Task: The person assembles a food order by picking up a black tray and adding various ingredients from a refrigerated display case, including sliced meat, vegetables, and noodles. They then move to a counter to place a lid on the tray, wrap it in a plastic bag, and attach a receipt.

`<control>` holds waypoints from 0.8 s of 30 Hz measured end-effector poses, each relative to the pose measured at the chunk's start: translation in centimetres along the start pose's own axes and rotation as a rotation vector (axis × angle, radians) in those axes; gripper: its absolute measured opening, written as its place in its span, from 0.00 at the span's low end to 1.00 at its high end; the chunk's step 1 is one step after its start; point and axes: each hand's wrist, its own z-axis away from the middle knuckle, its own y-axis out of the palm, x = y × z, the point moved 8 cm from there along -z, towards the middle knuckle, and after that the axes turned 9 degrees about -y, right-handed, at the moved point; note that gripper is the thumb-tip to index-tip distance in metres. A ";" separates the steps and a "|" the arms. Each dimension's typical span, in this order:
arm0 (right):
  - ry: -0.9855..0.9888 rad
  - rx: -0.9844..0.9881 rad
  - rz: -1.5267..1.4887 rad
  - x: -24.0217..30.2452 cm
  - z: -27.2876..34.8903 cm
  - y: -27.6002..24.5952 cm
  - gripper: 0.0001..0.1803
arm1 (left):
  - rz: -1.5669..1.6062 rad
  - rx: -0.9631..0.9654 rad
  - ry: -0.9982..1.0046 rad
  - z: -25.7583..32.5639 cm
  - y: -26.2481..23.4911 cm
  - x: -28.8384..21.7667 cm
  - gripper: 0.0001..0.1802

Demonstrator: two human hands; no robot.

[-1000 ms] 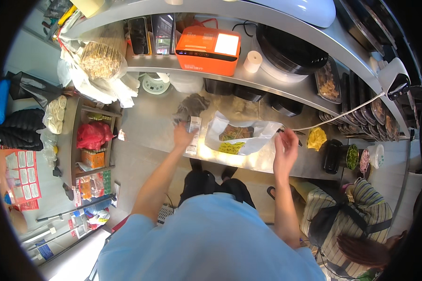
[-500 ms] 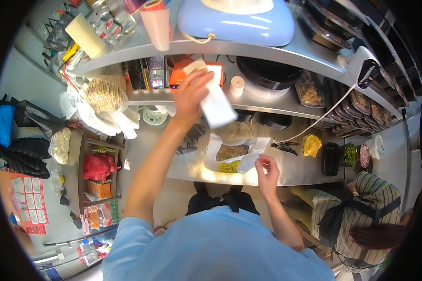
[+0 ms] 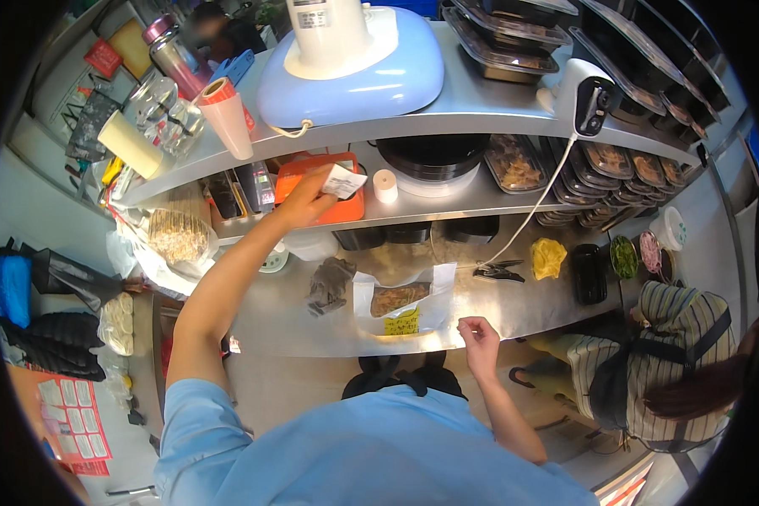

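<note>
My left hand [image 3: 309, 201] pinches a white receipt slip [image 3: 344, 181] with dark print. It is held at the orange printer [image 3: 304, 169] on the lower shelf. On the steel counter, a white paper bag [image 3: 434, 308] with a yellow label [image 3: 403, 323] lies with browned food [image 3: 399, 298] showing in it. Just right of the bag, over the counter's front edge, my right hand [image 3: 480, 341] has its fingers curled in, with nothing visible in them. A crumpled grey plastic bag [image 3: 331, 285] lies left of the paper bag.
A paper roll [image 3: 385, 186] stands beside the printer. Black tongs [image 3: 499, 271], a yellow crumpled bag [image 3: 548, 257], a black tray [image 3: 589, 274] and tubs of chopped greens [image 3: 623, 256] line the right. A white cable [image 3: 535, 207] crosses the shelf front. A co-worker in stripes [image 3: 675, 363] stands at right.
My left hand has drawn back from above the paper bag, left to the printer, with the slip. My right hand has come away from the bag's edge. The head view has shifted.
</note>
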 end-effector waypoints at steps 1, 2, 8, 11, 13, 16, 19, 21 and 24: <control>0.004 -0.001 0.005 0.2 0.1 0.0 0.08 | 0.030 0.000 -0.043 0.2 -0.2 0.8 0.22; 0.008 -0.002 0.012 0.5 -0.2 0.1 0.08 | 0.063 0.008 -0.072 0.1 -0.5 1.3 0.22; -0.005 0.035 0.061 2.1 -0.6 0.8 0.09 | 0.205 -0.099 -0.152 0.8 -0.4 0.2 0.17; -0.197 0.126 0.106 7.0 -0.6 2.0 0.12 | 0.320 -0.112 -0.181 4.4 4.1 -2.6 0.14; -0.294 0.163 -0.001 9.5 -0.1 3.9 0.12 | 0.356 0.071 -0.246 8.7 11.2 -4.6 0.13; -0.188 0.212 -0.194 9.1 -0.2 6.8 0.09 | 0.550 0.255 -0.454 13.6 20.7 -3.4 0.16; -0.062 0.281 -0.162 3.6 -0.8 7.9 0.07 | 0.536 0.234 -0.602 15.3 23.9 -1.4 0.24; -0.034 0.334 -0.085 0.6 -1.0 8.3 0.07 | 0.301 -0.017 -0.496 15.1 21.3 -1.5 0.28; 0.034 0.408 0.000 -4.2 -0.8 9.5 0.08 | -0.018 -0.194 -0.345 13.8 17.7 -3.1 0.33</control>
